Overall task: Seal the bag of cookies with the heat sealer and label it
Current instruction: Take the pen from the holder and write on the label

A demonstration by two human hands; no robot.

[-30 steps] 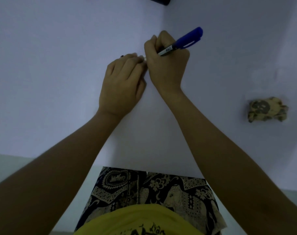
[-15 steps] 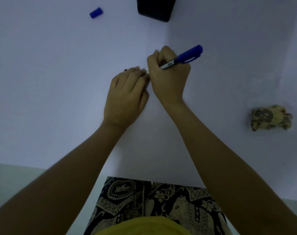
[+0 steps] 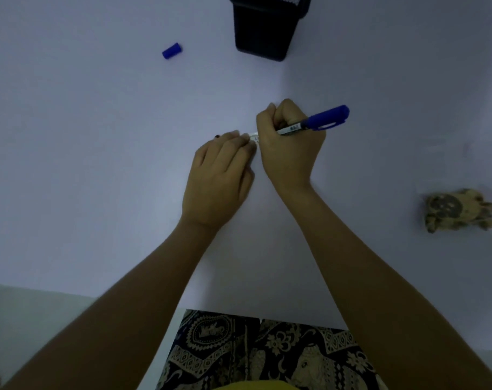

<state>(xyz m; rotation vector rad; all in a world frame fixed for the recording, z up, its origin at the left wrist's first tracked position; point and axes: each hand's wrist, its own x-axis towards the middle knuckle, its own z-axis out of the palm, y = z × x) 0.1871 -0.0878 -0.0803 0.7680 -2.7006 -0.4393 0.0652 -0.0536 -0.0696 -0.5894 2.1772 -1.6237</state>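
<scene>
— Writing on the label (image 3: 253, 135) is our step right now, so how do we do it well?

— We keep the left hand (image 3: 218, 181) flat, fingers laid straight along the label's left end and pressing it to the table (image 3: 98, 164), while the right hand (image 3: 288, 147) curls round the marker (image 3: 309, 125). We judge that short, light strokes suit a strip this small, with the holding fingertips close to the tip so the paper does not slide.

— Which way does the label lie?

— Only a sliver shows between our hands. Its long axis seems to run left to right across the table; we cannot read what is written on it. The marker runs nearly along that line, tip down at the label and hidden by the fingers, capped blue end up and to the right.

— And the bag of cookies (image 3: 460, 209)?

— It sits well apart at the right edge of the table, untouched. Whether it is sealed, we cannot tell.

— Anything else around?

— A blue cap (image 3: 172, 50) lies far left, near a black container (image 3: 267, 26).
</scene>
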